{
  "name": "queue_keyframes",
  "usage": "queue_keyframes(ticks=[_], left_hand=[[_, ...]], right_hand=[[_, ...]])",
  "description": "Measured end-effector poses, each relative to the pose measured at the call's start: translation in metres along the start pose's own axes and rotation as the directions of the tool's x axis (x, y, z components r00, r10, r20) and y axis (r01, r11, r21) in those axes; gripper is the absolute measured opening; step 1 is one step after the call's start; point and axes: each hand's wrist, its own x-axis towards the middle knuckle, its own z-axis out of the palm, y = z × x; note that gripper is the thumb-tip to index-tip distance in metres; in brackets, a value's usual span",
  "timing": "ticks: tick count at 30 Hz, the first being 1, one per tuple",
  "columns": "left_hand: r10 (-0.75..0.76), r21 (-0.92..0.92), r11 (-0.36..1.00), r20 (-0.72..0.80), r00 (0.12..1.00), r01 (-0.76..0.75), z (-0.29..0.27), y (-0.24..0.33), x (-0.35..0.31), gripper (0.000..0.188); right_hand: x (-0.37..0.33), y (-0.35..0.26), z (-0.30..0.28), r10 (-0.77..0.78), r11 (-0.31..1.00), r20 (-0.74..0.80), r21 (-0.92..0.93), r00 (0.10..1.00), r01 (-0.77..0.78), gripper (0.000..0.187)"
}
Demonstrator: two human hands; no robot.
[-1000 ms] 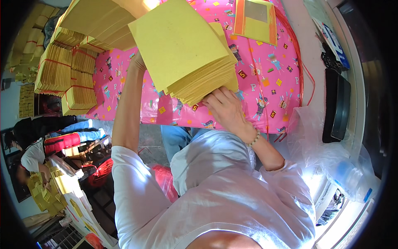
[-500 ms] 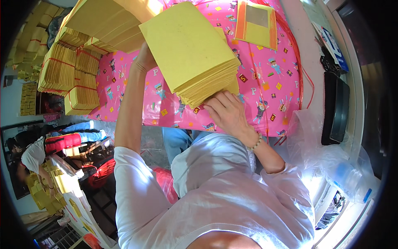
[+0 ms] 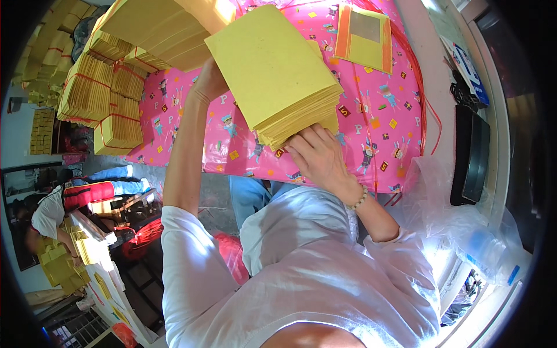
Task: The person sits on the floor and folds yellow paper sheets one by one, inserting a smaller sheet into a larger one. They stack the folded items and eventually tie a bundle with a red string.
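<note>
A thick stack of yellow paper sheets is tilted over the table in front of me, its near edge fanned into layers. My left hand grips the stack at its left side, with the fingers hidden behind it. At the near right corner my right hand, wearing a beaded bracelet, has its fingers curled against the bottom edges of the sheets; the fingertips are partly hidden under them. More yellow paper shows beneath the stack on the right.
A pink patterned cover lies on the table. On it are banded yellow bundles at left and a yellow sheet with orange bands at far right. Red ties run along the right edge. Another person works at left.
The view has shifted slightly, moving the table contents a little to the right in the picture. Both hands keep the same hold on the paper stack.
</note>
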Motion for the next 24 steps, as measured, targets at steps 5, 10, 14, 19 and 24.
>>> queue_keyframes(ticks=[5, 10, 14, 19, 24], left_hand=[[0.138, 0.198, 0.974, -0.117, 0.984, -0.113, 0.037, -0.007, -0.005, 0.052], [0.229, 0.241, 0.953, -0.182, 0.956, -0.182, 0.054, -0.009, -0.018, 0.056], [0.413, 0.337, 0.883, -0.227, 0.882, -0.327, 0.085, -0.012, -0.034, 0.062], [0.730, 0.586, 0.615, -0.170, 0.662, -0.528, 0.085, -0.051, -0.065, 0.068], [0.800, 0.717, 0.501, -0.171, 0.575, -0.484, 0.098, -0.083, -0.067, 0.070]], right_hand=[[-0.002, -0.001, -0.009, 0.030, 0.999, -0.021, 0.034, 0.999, -0.029, 0.011], [0.009, -0.008, -0.014, -0.015, 0.998, -0.065, 0.053, 0.998, 0.019, 0.011], [-0.003, 0.002, -0.021, 0.096, 0.988, -0.327, 0.146, 0.940, -0.050, 0.019], [0.010, 0.037, -0.033, 0.393, 0.890, -0.349, 0.377, 0.851, -0.256, 0.058], [0.011, 0.039, -0.016, 0.376, 0.759, -0.060, 0.592, 0.925, -0.271, 0.093]])
